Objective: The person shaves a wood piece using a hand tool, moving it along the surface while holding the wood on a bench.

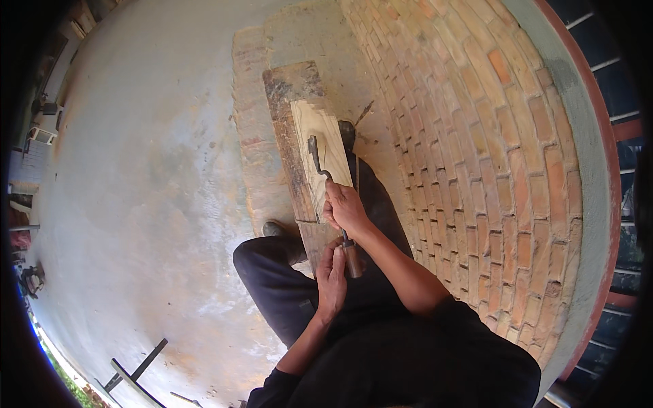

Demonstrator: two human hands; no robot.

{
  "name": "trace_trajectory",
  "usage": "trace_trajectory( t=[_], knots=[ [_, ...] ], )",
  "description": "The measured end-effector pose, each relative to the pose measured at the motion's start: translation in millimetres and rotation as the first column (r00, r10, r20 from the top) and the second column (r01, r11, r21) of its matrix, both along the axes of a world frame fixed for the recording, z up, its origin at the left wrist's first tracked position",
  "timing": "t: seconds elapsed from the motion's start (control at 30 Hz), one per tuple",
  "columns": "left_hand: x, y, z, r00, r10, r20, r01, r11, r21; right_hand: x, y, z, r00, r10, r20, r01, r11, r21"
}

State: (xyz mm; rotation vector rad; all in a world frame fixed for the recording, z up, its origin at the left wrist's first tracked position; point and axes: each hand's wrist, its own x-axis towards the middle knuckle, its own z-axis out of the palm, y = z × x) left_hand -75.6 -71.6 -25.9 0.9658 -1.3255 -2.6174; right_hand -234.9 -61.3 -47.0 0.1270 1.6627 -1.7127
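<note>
My right hand [347,208] is closed around the dark metal shank of a carving gouge [315,153]. The bent front end of this tool rests over a pale wooden board [314,122]. My left hand [330,280] is by the tool's brown wooden handle [353,260], its fingers pressed together against the handle's upper end. Under the pale board lies a dark, weathered plank [288,81], running between my legs. The gouge's cutting tip is too small to make out.
A brick wall [490,156] rises close on my right. On the left spreads a grey concrete floor [149,156]. A dark metal frame [139,364] stands at the lower left. My bent left knee [255,262] is beside the plank.
</note>
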Motion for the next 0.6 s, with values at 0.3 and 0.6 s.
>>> trace_trajectory(
  t=[0.3,0.6],
  knots=[
    [-59,-21,5,0.99,0.016,0.137,-0.044,0.979,0.2,-28,-38,-29,0.995,0.019,-0.102,-0.006,0.993,0.121],
    [-86,-47,10,0.991,0.05,0.126,-0.094,0.925,0.368,-63,-73,-23,0.981,0.037,-0.191,-0.013,0.992,0.123]
  ],
)
